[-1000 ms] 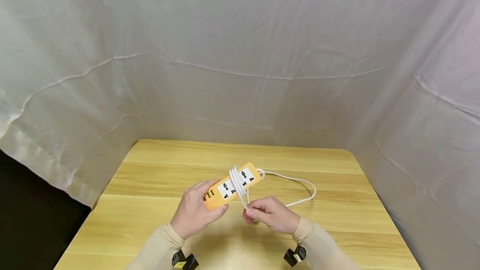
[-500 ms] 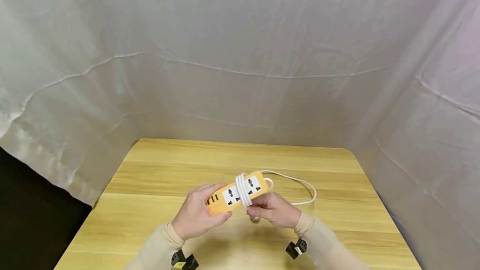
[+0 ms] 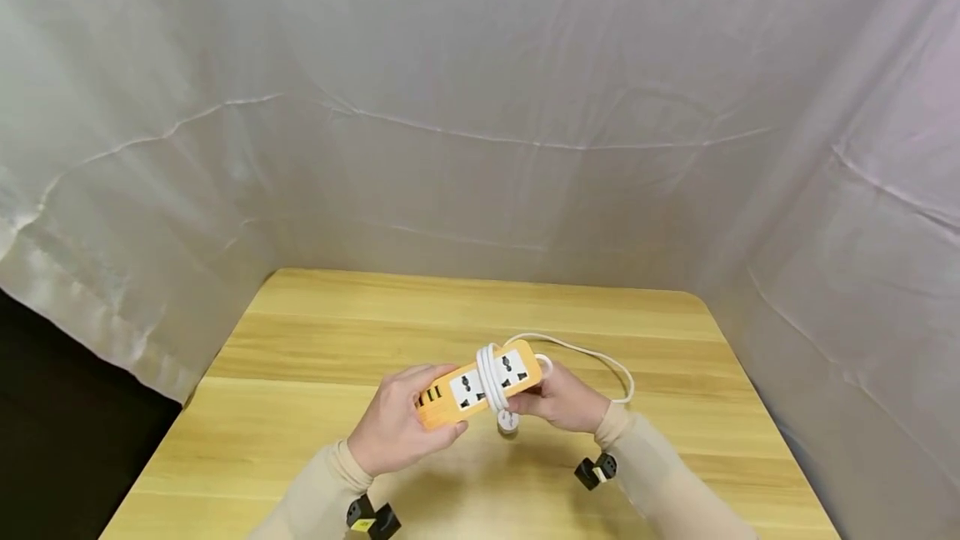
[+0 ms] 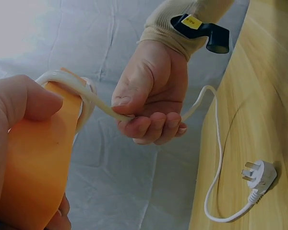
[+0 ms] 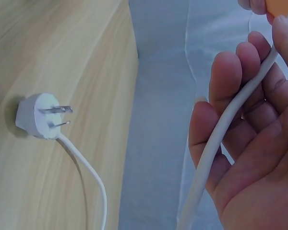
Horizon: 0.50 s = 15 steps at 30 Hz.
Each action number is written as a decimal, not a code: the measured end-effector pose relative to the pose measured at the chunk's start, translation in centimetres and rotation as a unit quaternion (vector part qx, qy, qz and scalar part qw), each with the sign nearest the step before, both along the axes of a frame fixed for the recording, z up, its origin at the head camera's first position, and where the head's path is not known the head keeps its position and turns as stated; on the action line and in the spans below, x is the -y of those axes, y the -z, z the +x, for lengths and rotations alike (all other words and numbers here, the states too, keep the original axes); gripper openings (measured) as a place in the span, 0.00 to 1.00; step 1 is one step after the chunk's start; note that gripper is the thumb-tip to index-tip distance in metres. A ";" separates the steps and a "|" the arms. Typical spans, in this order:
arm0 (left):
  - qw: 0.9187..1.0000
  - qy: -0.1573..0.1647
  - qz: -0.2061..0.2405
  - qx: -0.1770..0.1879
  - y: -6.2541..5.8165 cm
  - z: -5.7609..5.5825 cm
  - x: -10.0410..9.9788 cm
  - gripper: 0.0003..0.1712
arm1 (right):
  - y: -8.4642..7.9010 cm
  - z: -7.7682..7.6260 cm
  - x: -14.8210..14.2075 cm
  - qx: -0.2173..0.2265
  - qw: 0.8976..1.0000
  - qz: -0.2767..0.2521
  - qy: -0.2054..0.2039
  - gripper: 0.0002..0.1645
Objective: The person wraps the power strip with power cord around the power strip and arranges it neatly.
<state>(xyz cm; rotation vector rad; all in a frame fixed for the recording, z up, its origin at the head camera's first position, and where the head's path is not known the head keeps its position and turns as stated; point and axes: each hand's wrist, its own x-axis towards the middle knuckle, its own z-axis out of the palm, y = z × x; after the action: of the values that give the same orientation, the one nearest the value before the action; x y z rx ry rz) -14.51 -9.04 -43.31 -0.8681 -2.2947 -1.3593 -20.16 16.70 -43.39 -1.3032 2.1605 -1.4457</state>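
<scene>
My left hand point(image 3: 405, 423) grips the USB-port end of an orange power strip point(image 3: 442, 413), raised over the table with its white socket faces up. Several turns of white cord point(image 3: 491, 378) wrap round the strip's middle. My right hand point(image 3: 572, 400), partly hidden behind the strip's far end in the head view, holds the cord. In the left wrist view, the right hand point(image 4: 153, 96) pinches it between thumb and forefinger; in the right wrist view, the cord point(image 5: 225, 120) crosses the curled fingers. The white plug point(image 5: 38, 116) lies on the tabletop, prongs showing.
The wooden table point(image 3: 315, 315) stands before grey cloth drapes point(image 3: 480, 190) at the back and sides. A loose loop of cord point(image 3: 592, 352) lies on the wood to the right. Each wrist carries a small black camera.
The power strip has shifted right and turned flatter. My right hand has moved up and right, partly behind the strip, drawing cord round it. The plug now shows below the strip.
</scene>
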 end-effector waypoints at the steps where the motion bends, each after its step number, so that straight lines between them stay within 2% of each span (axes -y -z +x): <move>1: 1.000 0.001 0.001 -0.001 -0.1 0.0 0.0 0.33 | -0.5 0.1 0.1 -0.003 1.000 0.011 0.006 0.21; 5: 1.000 0.010 0.001 -0.001 -0.3 0.1 -0.1 0.33 | -1.0 0.1 -0.2 -0.001 0.998 0.049 0.039 0.20; 7: 1.000 0.018 0.001 -0.003 -0.4 0.1 -0.1 0.33 | -1.2 0.0 -0.4 0.017 0.997 0.061 0.049 0.21; 11: 0.999 0.034 -0.001 -0.009 -0.4 0.3 0.0 0.34 | -1.3 -0.4 -0.7 0.024 0.998 0.055 0.033 0.19; 15: 0.999 0.051 0.000 -0.015 -0.5 0.3 0.0 0.35 | -1.4 -0.9 -1.0 -0.013 0.999 0.041 0.012 0.10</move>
<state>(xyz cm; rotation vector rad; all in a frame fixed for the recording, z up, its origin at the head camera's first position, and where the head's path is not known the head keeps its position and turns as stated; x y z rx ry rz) -14.21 -9.07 -42.78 -1.0102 -2.2560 -1.3782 -21.06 17.65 -41.94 -1.2790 2.2344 -1.3420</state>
